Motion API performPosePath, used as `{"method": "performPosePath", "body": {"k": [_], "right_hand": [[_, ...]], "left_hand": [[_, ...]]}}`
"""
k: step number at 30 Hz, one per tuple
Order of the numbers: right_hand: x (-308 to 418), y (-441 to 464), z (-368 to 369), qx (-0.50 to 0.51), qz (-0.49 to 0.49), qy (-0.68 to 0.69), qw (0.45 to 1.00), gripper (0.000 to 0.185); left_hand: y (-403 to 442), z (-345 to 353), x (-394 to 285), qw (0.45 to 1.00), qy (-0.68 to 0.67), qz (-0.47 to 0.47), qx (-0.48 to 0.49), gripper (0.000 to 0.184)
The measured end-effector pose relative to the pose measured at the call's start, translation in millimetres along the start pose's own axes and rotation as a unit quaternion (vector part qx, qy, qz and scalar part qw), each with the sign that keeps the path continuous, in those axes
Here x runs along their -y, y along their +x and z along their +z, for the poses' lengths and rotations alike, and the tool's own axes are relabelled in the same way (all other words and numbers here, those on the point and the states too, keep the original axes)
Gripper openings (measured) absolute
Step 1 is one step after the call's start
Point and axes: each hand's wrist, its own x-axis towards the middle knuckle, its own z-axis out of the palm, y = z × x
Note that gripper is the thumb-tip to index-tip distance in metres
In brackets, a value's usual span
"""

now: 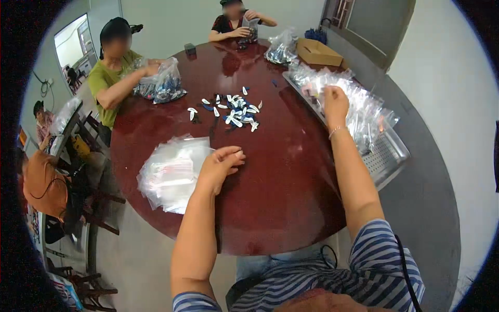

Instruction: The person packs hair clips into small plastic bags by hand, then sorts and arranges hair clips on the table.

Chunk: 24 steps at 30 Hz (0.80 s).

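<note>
- The left hand (223, 164) is partly open, its fingers loosely bent, above the desk (280, 195) beside the near-left plastic bags; whether it has hold of anything small cannot be told.
- The right hand (336, 104) is curled, thumb and fingers drawn in, over the filled packets; its grip cannot be made out.
- The flat plastic bags (169, 177) lie in a loose, fanned heap at near left, clear, thin and glossy, with overlapping corners.
- The small pieces (239, 114) are scattered around the middle of the desk, slim, curved and tapered, in white and dark blue.
- The filled packets (358, 99), crinkled and shiny, are heaped along the metal tray (387, 158), a long rectangle with a perforated base, at right.
- The desk has a rounded edge and a polished, dark red surface that throws back light.
- At far right, a shallow cardboard box (318, 53), matte brown, sits near a bulging clear bag (282, 49).
- At far left, a person in green (112, 75) reaches to a bulky, wrinkled bag (167, 83).
- Another person (234, 23) at the far edge handles a clear bag (250, 31) with dark contents.
</note>
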Motion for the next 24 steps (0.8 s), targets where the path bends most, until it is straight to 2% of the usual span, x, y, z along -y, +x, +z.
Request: {"method": "performPosePath", "body": {"k": [2,3,4,6,7,8,10,12,14,15,18,20,21,22,24], "right_hand": [[-24,10,-19,0.037,0.013,-0.104,0.994,0.024],[-32,14,-28,0.149,0.074,-0.176,0.97,0.024],[-40,18,-35,0.152,0.082,-0.179,0.969,0.024],[-47,24,-45,0.145,0.004,-0.183,0.972,0.02],[-31,19,-56,0.148,0.017,-0.103,0.983,0.02],[-17,17,-65,0.149,0.014,-0.103,0.983,0.02],[-7,17,-88,0.143,0.097,0.0,0.985,0.018],[-9,15,-105,0.134,0.093,-0.012,0.987,0.017],[-13,14,-120,0.142,0.081,-0.093,0.982,0.016],[-13,8,-122,0.129,0.12,-0.061,0.983,0.018],[-68,9,-123,0.171,0.062,-0.181,0.966,0.029],[-58,-4,-125,0.169,-0.021,-0.325,0.93,0.039],[-38,-12,-129,0.179,0.029,-0.319,0.93,0.047],[-27,-13,-133,0.183,0.028,-0.318,0.93,0.047],[-14,-21,-133,0.116,-0.027,-0.291,0.949,0.052]], "left_hand": [[1,0,4,1.0,0.013,0.015,0.018,0.035],[4,-2,8,0.999,0.021,0.018,0.029,0.035],[4,-2,9,0.999,0.023,0.01,0.03,0.035],[4,-2,8,0.998,0.041,0.026,0.03,0.034],[5,-2,9,0.998,0.042,0.028,0.024,0.033],[6,-2,9,0.998,0.041,0.029,0.022,0.033],[3,-2,8,0.997,0.049,0.054,0.008,0.031],[3,-2,11,0.997,0.049,0.06,-0.001,0.03],[6,-1,11,0.996,0.048,0.072,-0.008,0.029],[7,0,12,0.996,0.053,0.074,-0.01,0.028],[9,-2,22,0.995,0.06,0.085,-0.006,0.028],[12,0,19,0.994,0.061,0.093,-0.002,0.029],[11,1,19,0.994,0.061,0.089,-0.012,0.026],[9,2,20,0.994,0.06,0.083,-0.023,0.023],[12,-1,26,0.994,0.054,0.089,-0.017,0.025]]}}
